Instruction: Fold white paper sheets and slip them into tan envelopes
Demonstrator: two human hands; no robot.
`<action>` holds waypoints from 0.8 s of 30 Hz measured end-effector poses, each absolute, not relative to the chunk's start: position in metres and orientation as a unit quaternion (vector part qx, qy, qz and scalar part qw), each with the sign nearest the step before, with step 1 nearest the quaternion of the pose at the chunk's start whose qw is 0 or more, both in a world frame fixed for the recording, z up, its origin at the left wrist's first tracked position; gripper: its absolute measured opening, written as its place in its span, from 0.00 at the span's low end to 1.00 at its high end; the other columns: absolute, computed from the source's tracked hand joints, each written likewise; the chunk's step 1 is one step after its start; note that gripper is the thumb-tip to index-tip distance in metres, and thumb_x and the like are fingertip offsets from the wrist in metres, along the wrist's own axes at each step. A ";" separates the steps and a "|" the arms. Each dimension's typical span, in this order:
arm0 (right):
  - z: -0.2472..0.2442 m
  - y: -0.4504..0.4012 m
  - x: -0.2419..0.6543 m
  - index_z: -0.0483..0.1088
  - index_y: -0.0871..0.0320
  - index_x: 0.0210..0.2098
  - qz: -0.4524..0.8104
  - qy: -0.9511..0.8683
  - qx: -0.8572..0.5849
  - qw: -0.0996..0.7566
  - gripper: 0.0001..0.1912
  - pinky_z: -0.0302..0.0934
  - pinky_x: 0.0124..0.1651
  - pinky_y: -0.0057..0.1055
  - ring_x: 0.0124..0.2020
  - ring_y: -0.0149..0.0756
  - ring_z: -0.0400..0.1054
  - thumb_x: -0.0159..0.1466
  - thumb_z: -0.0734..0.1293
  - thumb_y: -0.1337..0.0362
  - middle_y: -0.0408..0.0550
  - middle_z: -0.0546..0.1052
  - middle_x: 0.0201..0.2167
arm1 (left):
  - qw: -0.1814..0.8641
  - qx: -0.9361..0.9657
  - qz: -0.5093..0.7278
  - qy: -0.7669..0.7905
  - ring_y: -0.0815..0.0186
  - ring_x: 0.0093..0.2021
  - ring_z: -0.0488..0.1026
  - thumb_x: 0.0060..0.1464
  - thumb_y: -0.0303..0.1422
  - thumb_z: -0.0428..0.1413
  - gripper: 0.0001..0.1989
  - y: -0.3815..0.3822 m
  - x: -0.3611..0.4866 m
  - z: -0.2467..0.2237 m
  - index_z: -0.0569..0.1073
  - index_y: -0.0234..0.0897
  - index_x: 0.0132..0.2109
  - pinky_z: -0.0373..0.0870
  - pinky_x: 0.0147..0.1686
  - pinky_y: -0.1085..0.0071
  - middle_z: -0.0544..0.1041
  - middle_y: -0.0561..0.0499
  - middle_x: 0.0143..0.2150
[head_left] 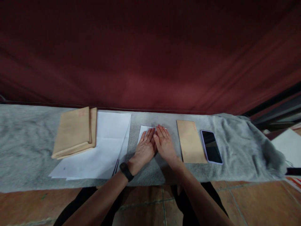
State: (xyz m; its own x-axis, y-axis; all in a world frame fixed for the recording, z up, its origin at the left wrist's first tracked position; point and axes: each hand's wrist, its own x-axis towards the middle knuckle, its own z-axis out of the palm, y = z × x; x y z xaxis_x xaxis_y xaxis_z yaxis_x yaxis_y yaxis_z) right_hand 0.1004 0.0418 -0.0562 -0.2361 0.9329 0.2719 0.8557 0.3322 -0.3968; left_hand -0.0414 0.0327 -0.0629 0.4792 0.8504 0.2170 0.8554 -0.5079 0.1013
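Note:
A small folded white paper (141, 131) lies on the grey cloth in front of me, mostly covered by my hands. My left hand (146, 147) rests flat on it with the fingers stretched forward. Beside it, touching or nearly so, my right hand (165, 142) also presses down flat, fingers extended. Neither hand grips anything. To the right of my hands lies a single brown envelope (191, 142). Sheets of white paper (105, 150) are spread to the left, partly under a stack of brown envelopes (72, 130).
A phone (211, 147) with a light purple case lies right of the single envelope. The grey cloth (25, 147) covers the long narrow surface, rumpled at its right end. A dark red curtain (145, 56) hangs behind it. Another white sheet (288, 147) shows at the far right.

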 end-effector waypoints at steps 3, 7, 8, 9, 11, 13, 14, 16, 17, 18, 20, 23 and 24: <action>-0.058 0.036 0.095 0.57 0.66 0.70 0.093 -0.796 -0.553 0.226 0.29 0.49 0.73 0.46 0.73 0.41 0.52 0.77 0.49 0.57 0.58 0.62 0.70 | 0.022 -0.860 -0.100 -0.500 0.53 0.75 0.50 0.66 0.29 0.43 0.30 0.035 -0.043 -0.064 0.53 0.26 0.72 0.52 0.71 0.50 0.56 0.34 0.74; -0.064 0.033 0.095 0.57 0.67 0.71 0.073 -0.795 -0.568 0.200 0.29 0.48 0.74 0.46 0.73 0.43 0.51 0.77 0.50 0.57 0.58 0.62 0.71 | 0.027 -0.853 -0.079 -0.516 0.55 0.75 0.50 0.66 0.28 0.41 0.29 0.037 -0.044 -0.062 0.55 0.27 0.72 0.50 0.72 0.52 0.56 0.37 0.74; -0.065 0.033 0.096 0.57 0.66 0.71 0.066 -0.793 -0.573 0.194 0.29 0.47 0.74 0.47 0.73 0.43 0.51 0.77 0.50 0.57 0.58 0.61 0.71 | 0.029 -0.851 -0.080 -0.519 0.55 0.75 0.49 0.67 0.28 0.41 0.29 0.037 -0.044 -0.062 0.55 0.27 0.72 0.49 0.73 0.52 0.56 0.38 0.74; -0.066 0.033 0.098 0.57 0.66 0.71 0.057 -0.791 -0.578 0.190 0.28 0.47 0.73 0.47 0.73 0.44 0.51 0.77 0.51 0.58 0.57 0.61 0.71 | 0.030 -0.849 -0.083 -0.521 0.56 0.75 0.49 0.67 0.29 0.40 0.29 0.037 -0.045 -0.062 0.55 0.27 0.72 0.48 0.73 0.53 0.56 0.38 0.74; -0.067 0.034 0.101 0.57 0.65 0.71 0.040 -0.786 -0.588 0.185 0.28 0.47 0.73 0.48 0.74 0.45 0.50 0.77 0.51 0.57 0.57 0.60 0.71 | 0.030 -0.842 -0.094 -0.531 0.56 0.75 0.49 0.68 0.31 0.40 0.28 0.038 -0.048 -0.064 0.55 0.26 0.72 0.48 0.73 0.53 0.57 0.38 0.74; -0.068 0.034 0.103 0.56 0.65 0.71 0.026 -0.780 -0.598 0.180 0.29 0.47 0.73 0.48 0.73 0.46 0.51 0.76 0.52 0.57 0.57 0.59 0.72 | 0.028 -0.832 -0.105 -0.544 0.56 0.75 0.50 0.69 0.34 0.40 0.28 0.039 -0.052 -0.064 0.56 0.26 0.72 0.48 0.73 0.53 0.57 0.37 0.74; -0.069 0.035 0.105 0.56 0.65 0.71 0.021 -0.778 -0.603 0.178 0.29 0.47 0.73 0.48 0.73 0.47 0.51 0.76 0.52 0.57 0.57 0.59 0.72 | 0.026 -0.828 -0.109 -0.549 0.55 0.75 0.50 0.70 0.35 0.39 0.29 0.040 -0.053 -0.064 0.57 0.25 0.72 0.48 0.73 0.52 0.57 0.37 0.74; -0.070 0.036 0.107 0.56 0.66 0.71 0.013 -0.772 -0.611 0.174 0.29 0.47 0.73 0.48 0.73 0.47 0.51 0.76 0.52 0.56 0.57 0.58 0.72 | 0.025 -0.820 -0.111 -0.560 0.54 0.75 0.50 0.70 0.37 0.39 0.29 0.041 -0.056 -0.063 0.57 0.24 0.71 0.49 0.73 0.52 0.56 0.36 0.74; -0.070 0.036 0.108 0.56 0.66 0.71 0.009 -0.769 -0.615 0.173 0.30 0.46 0.73 0.48 0.73 0.48 0.52 0.76 0.52 0.56 0.57 0.58 0.72 | 0.024 -0.817 -0.111 -0.565 0.53 0.75 0.50 0.70 0.38 0.39 0.30 0.041 -0.058 -0.062 0.58 0.23 0.71 0.49 0.73 0.52 0.56 0.35 0.74; -0.071 0.036 0.110 0.55 0.67 0.71 0.006 -0.766 -0.619 0.172 0.30 0.46 0.73 0.49 0.73 0.48 0.52 0.76 0.51 0.55 0.58 0.58 0.72 | 0.024 -0.815 -0.110 -0.569 0.53 0.75 0.50 0.70 0.38 0.39 0.30 0.042 -0.059 -0.061 0.58 0.22 0.71 0.50 0.72 0.52 0.55 0.35 0.74; -0.072 0.037 0.113 0.55 0.68 0.71 -0.001 -0.761 -0.626 0.171 0.31 0.46 0.72 0.49 0.73 0.49 0.52 0.76 0.51 0.54 0.60 0.58 0.72 | 0.023 -0.809 -0.110 -0.577 0.52 0.75 0.51 0.70 0.39 0.39 0.31 0.042 -0.060 -0.059 0.57 0.21 0.71 0.50 0.72 0.53 0.56 0.34 0.74; -0.074 0.037 0.117 0.54 0.68 0.72 -0.009 -0.754 -0.634 0.172 0.32 0.46 0.72 0.50 0.72 0.50 0.52 0.76 0.51 0.53 0.61 0.58 0.72 | 0.022 -0.801 -0.115 -0.587 0.52 0.75 0.51 0.71 0.40 0.38 0.32 0.044 -0.063 -0.058 0.56 0.20 0.71 0.52 0.72 0.53 0.56 0.33 0.74; -0.075 0.037 0.118 0.53 0.69 0.72 -0.011 -0.752 -0.636 0.172 0.32 0.46 0.72 0.49 0.72 0.50 0.52 0.76 0.51 0.53 0.61 0.58 0.72 | 0.021 -0.798 -0.116 -0.591 0.52 0.75 0.52 0.71 0.41 0.37 0.32 0.044 -0.064 -0.058 0.56 0.20 0.71 0.52 0.72 0.53 0.56 0.33 0.73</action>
State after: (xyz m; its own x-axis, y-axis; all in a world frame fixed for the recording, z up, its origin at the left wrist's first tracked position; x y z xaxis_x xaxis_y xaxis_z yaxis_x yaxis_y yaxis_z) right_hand 0.1183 0.0370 -0.0751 -0.1312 0.9531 0.2728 0.9608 0.1900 -0.2017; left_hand -0.0643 0.0441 -0.0580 0.2756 0.9381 0.2098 0.9479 -0.3015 0.1026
